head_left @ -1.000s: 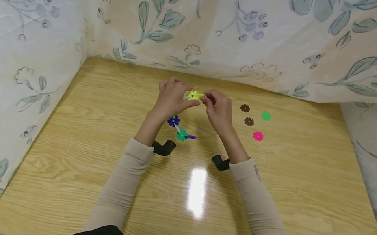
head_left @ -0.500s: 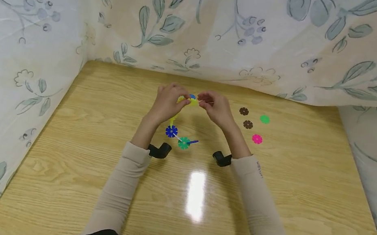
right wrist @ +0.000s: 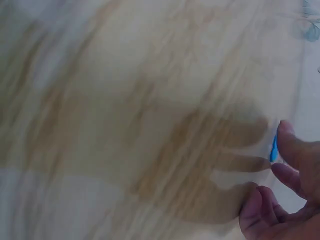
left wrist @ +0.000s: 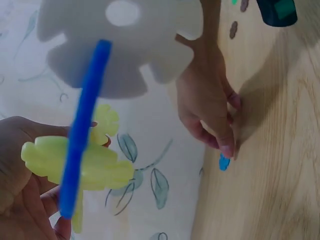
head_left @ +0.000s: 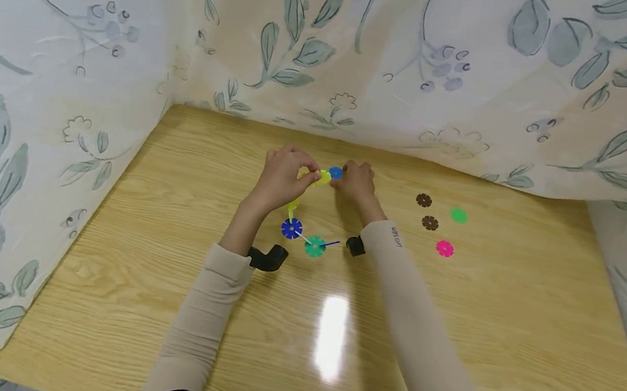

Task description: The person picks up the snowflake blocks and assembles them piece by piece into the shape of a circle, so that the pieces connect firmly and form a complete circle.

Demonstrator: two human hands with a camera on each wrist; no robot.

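Note:
My left hand (head_left: pixel 284 180) pinches a yellow notched flower disc (head_left: pixel 324 177), part of a curved chain of interlocked discs. The chain runs toward me through more yellow pieces to a dark blue disc (head_left: pixel 292 228), a white disc seen edge-on, a teal disc (head_left: pixel 315 246) and an edge-on blue disc (head_left: pixel 331 243). In the left wrist view, a white disc (left wrist: pixel 120 62) and a blue edge-on disc (left wrist: pixel 82 132) loom close to the camera. At the back, my right hand (head_left: pixel 357 183) has thumb and fingertip around a loose bright blue disc (right wrist: pixel 273 148), low at the wooden tabletop.
Right of my right hand lie two brown discs (head_left: pixel 424 201), a green disc (head_left: pixel 459 216) and a pink disc (head_left: pixel 444 248) on the wooden table (head_left: pixel 160 233). A floral curtain (head_left: pixel 366 94) borders the table's back and sides. Black wrist mounts (head_left: pixel 268 258) stick out inward from my wrists.
My right hand has left the yellow end of the chain and moved to the loose blue disc behind. The left hand keeps its pinch on the chain. The head view has shifted slightly.

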